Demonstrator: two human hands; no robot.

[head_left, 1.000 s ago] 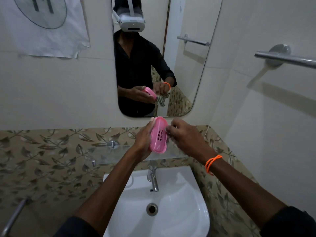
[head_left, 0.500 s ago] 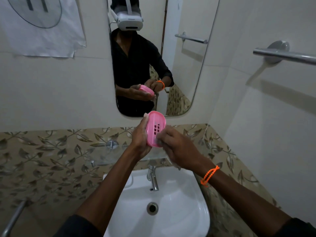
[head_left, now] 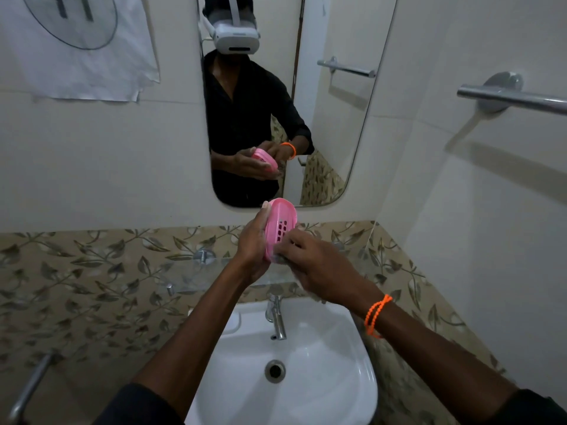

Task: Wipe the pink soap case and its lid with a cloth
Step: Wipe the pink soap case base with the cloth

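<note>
The left hand (head_left: 252, 240) gripped the pink soap case (head_left: 279, 226) upright; the right hand (head_left: 310, 265) pinched a cloth (head_left: 280, 258) at its six o'clock end. Hard rubbing could knock it into the sink (head_left: 322, 391).

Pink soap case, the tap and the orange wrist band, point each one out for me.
pink soap case (head_left: 283, 217): head view, its upper slotted face.
tap (head_left: 277, 320): head view, its upright chrome stem above the basin.
orange wrist band (head_left: 376, 314): head view, the strands crossing the right wrist.
</note>
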